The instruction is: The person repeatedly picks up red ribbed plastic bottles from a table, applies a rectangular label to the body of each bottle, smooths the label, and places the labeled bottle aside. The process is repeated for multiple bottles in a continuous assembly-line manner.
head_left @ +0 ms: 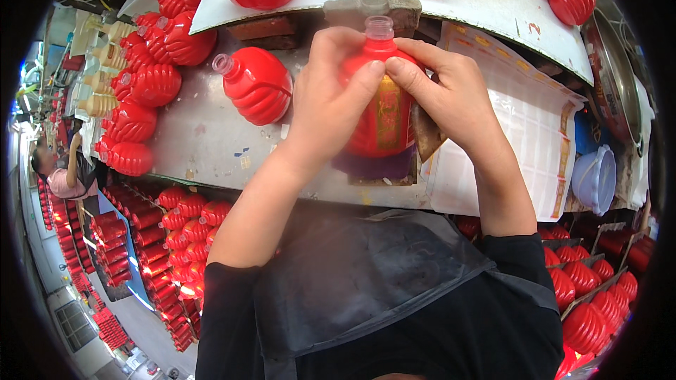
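In the middle a red bottle (363, 132) with a clear threaded neck lies tilted, its neck pointing away from me. A gold strip label (389, 114) runs down its front. My left hand (331, 84) wraps the bottle's left side, with its thumb pressed near the label's upper end. My right hand (447, 91) grips the other side, its thumb and index finger at the shoulder by the label. Both thumbs almost meet there. Beneath the bottle is a dark purple pad (380, 165). Another red bottle (260, 88) with spiral ribs lies just left of my left hand.
A white sheet with gold-edged strips (507, 134) lies to the right, beside a pale blue bucket (593, 179). Red bottles (155, 84) crowd the left; others sit on the white shelf (486, 7) ahead. Racks of red bottles (584, 295) stand below. A person (67, 179) is far left.
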`<state>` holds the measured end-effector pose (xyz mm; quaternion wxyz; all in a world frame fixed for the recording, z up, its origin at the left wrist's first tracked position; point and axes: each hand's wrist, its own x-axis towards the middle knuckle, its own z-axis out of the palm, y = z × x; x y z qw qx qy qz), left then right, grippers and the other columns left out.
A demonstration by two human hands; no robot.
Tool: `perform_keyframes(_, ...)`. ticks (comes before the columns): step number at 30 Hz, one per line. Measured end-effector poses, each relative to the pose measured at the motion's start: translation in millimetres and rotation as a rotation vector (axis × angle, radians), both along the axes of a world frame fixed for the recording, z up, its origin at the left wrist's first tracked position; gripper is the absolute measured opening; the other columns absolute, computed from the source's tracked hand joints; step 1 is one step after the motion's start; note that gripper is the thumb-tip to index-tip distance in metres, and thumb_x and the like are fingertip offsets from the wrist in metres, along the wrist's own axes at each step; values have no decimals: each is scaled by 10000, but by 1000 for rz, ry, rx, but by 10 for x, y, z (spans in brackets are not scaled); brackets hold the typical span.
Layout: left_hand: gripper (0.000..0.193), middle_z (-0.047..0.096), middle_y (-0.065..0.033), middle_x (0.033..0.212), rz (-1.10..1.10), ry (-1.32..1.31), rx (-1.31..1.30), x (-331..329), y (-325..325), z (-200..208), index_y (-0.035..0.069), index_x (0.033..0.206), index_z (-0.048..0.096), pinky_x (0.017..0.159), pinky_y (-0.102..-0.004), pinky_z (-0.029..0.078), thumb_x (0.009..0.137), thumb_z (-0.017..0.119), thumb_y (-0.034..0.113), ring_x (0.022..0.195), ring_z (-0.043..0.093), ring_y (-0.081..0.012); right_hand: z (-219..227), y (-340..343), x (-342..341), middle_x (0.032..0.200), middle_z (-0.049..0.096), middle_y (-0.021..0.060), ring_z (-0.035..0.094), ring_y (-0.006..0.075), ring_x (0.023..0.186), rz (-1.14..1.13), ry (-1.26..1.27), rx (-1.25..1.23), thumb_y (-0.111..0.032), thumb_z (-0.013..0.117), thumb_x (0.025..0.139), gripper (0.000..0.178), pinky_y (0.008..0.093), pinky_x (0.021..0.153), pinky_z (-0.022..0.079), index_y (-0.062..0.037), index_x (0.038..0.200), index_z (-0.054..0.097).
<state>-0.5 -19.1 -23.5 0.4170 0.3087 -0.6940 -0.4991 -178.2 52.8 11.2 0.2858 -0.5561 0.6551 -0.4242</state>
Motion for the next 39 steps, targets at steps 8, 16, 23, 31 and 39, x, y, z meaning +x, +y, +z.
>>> perform_keyframes(8,334,612,-110,1295,-119,82,252,56,-27,56,9,1366,469,1071,-307,456,1082,569,151,1199,576,-142,-63,-4,-29,998,769,217,757,349,943,24,-79,-23,-431,627,988,481,377,841,564,-27,1222,743)
perform_keyframes(16,576,618,-185,1349,-150,106,139,59,-10,64,-21,1392,466,1093,-387,474,933,735,200,1276,602,-260,83,-66,-3,965,763,231,743,402,937,37,174,101,-528,632,931,574,433,828,572,-36,1198,755)
perform_keyframes(23,608,679,-202,1272,-87,50,94,-8,-19,42,-12,1341,498,1026,-390,527,882,806,240,1191,674,-270,60,-15,-22,951,755,248,741,403,926,11,127,71,-486,622,954,542,427,825,565,-23,1207,747)
perform_keyframes(31,564,661,-172,1318,-88,64,140,-11,-49,13,3,1362,510,1044,-379,510,940,782,260,1234,644,-241,-26,-38,-92,1010,763,236,743,388,968,36,-62,69,-473,620,975,521,419,852,562,-32,1225,740)
perform_keyframes(39,537,610,-144,1377,-196,112,260,-23,-99,160,1,1415,490,1084,-353,486,958,735,140,1280,584,-202,39,16,-130,1126,761,226,748,314,1034,119,141,109,-492,801,831,759,392,911,565,8,1379,637)
